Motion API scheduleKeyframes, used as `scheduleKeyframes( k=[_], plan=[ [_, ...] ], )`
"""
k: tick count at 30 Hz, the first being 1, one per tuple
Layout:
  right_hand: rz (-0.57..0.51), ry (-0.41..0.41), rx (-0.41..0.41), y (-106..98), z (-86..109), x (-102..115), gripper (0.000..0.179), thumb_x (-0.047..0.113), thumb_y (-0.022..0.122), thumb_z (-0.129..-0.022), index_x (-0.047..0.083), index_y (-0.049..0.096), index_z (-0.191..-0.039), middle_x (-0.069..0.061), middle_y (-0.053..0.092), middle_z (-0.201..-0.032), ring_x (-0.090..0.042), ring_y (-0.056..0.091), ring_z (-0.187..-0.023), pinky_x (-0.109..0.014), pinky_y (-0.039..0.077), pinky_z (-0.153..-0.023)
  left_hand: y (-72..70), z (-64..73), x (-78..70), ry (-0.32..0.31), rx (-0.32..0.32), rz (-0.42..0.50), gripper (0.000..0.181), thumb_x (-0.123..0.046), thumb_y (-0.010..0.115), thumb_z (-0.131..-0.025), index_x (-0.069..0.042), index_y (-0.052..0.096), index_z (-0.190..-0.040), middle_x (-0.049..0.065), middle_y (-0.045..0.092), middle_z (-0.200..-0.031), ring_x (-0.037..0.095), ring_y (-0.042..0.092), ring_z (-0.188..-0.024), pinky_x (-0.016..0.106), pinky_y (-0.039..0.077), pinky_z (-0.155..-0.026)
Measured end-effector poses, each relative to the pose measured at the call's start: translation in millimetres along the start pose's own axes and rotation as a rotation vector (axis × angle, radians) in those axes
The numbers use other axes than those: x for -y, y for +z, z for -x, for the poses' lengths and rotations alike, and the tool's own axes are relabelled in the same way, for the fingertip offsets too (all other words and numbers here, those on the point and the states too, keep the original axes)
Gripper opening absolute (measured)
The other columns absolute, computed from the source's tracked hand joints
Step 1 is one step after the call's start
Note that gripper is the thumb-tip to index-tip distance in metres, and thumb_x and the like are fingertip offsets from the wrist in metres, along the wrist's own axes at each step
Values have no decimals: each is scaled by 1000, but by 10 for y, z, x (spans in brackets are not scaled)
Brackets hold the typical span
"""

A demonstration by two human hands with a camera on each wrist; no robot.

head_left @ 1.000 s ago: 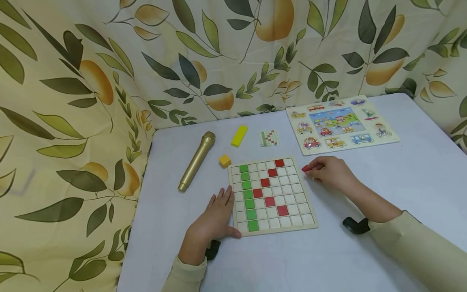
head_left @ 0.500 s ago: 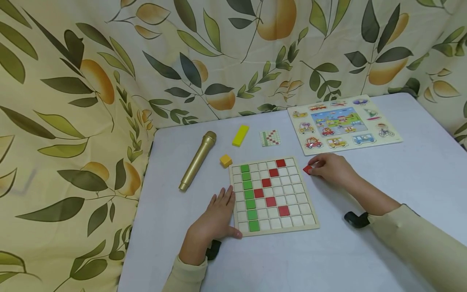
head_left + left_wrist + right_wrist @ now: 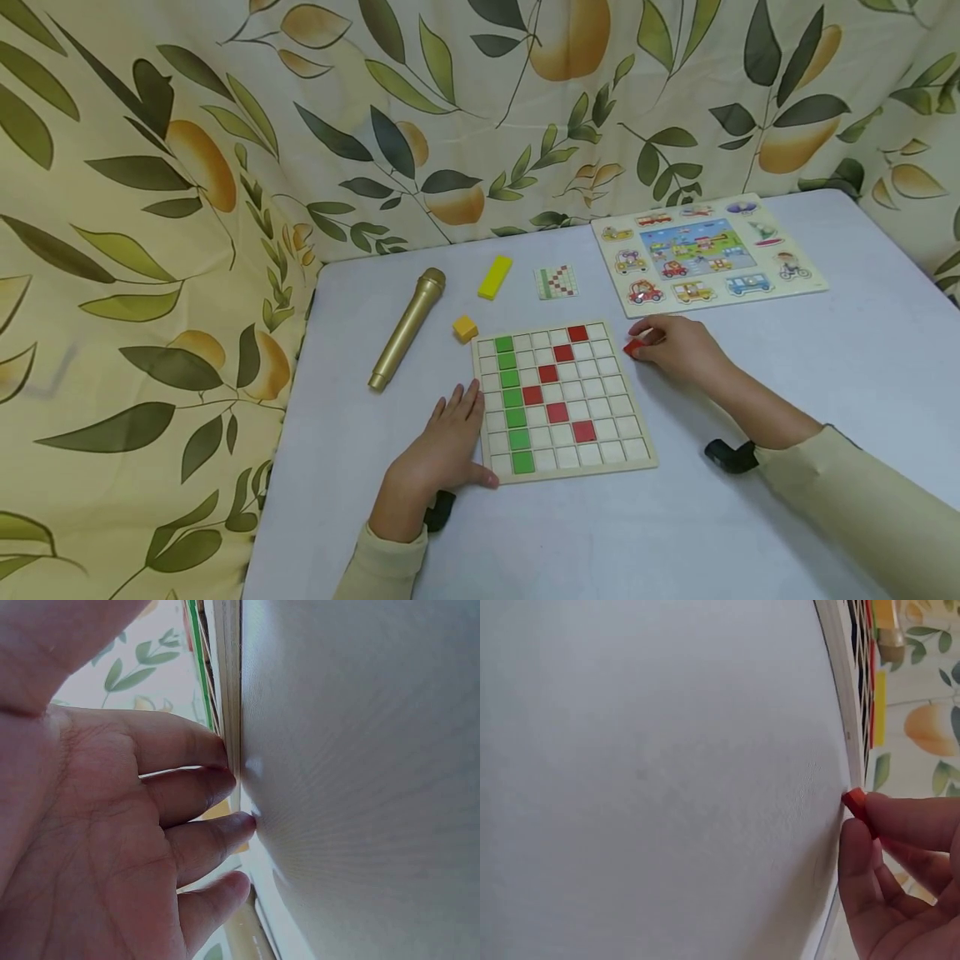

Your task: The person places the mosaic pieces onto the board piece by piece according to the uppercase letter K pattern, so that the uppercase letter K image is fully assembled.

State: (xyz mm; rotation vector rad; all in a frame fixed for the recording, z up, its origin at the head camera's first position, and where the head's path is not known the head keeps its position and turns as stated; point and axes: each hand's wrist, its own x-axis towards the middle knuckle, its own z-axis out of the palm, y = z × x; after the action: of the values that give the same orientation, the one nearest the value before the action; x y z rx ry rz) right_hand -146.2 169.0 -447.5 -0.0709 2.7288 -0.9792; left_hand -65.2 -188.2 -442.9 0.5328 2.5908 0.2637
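Note:
A wooden grid board (image 3: 567,478) lies on the white-covered table, with a column of green tiles (image 3: 513,397) and a bent line of red tiles (image 3: 548,373) among white squares. My left hand (image 3: 438,446) rests along its left edge, fingers extended and thumb at the near left corner; in the left wrist view the fingertips touch the board's side. Just right of the board, my right hand (image 3: 682,348) pinches a small red tile (image 3: 633,347) between thumb and fingers. The right wrist view shows that tile tilted, one corner low at the table surface.
Behind the board lie an orange cube (image 3: 465,329), a yellow block (image 3: 495,277) and a small pattern card (image 3: 556,282). A gold microphone (image 3: 407,330) is at the left. A vehicle picture puzzle (image 3: 633,310) lies at the back right. Leaf-print cloth (image 3: 525,133) hangs behind.
The right hand has shifted slightly and turned the red tile, showing more of its face, while staying beside the board. The left hand keeps its place on the board's edge.

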Motion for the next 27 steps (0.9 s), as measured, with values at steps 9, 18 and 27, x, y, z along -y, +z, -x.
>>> scheduleKeyframes(
  k=[9,18,27],
  plan=[
    [-71,46,44,-20,241,44,23,18,71,-93,2,70,-109,-3,71,-84,-19,63,-73,-32,48,-67,-12,-12,-6,-13,10,5,125,-49,91,-67,0,21,-159,12,9,-168,31,5,-154,48,12,-123],
    [-144,69,108,94,513,121,20,21,73,-92,5,71,-103,-2,68,-83,-18,65,-72,-32,50,-65,-33,9,-18,-8,7,12,125,-48,91,-67,1,22,-159,13,10,-168,32,6,-154,49,12,-122],
    [-186,62,162,288,742,156,13,17,74,-91,7,73,-99,-1,66,-79,-17,65,-69,-32,50,-64,-29,8,-26,-4,13,10,124,-48,91,-67,1,22,-158,13,10,-168,32,6,-154,49,12,-122]
  ],
)
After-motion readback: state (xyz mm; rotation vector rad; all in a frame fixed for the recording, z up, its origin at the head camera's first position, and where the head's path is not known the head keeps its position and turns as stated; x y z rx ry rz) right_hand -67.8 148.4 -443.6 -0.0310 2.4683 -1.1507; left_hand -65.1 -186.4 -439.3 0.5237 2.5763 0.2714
